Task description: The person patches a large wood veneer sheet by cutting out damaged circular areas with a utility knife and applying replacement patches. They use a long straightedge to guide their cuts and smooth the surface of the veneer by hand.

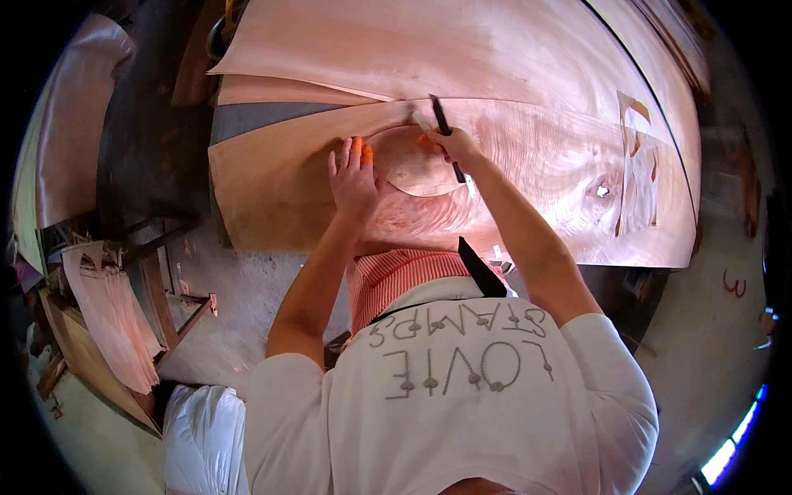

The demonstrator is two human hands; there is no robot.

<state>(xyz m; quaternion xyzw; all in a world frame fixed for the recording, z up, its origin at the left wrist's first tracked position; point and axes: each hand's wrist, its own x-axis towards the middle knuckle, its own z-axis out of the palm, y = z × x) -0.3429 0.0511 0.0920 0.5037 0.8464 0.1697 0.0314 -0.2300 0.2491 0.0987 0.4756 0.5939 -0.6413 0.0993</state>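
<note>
My left hand (355, 183) lies flat on a thin wood veneer sheet (272, 186), fingers stretched out, with orange covers on some fingertips. It rests at the left edge of a rounded veneer piece (417, 161) on that sheet. My right hand (456, 147) is closed round a slim black tool (441, 115) above the rounded piece's right side; its exact kind is hard to make out. An orange fingertip cover shows on this hand too. By its fingers is a small pale strip (422, 122), partly blurred.
Larger veneer sheets (495, 49) lie stacked beyond my hands. To the right, the sheet has a hole (603, 190) and torn veneer scraps (639, 177). Left of me stand a metal frame (169, 289) with veneer offcuts (111, 322) and a white plastic-wrapped bundle (205, 437).
</note>
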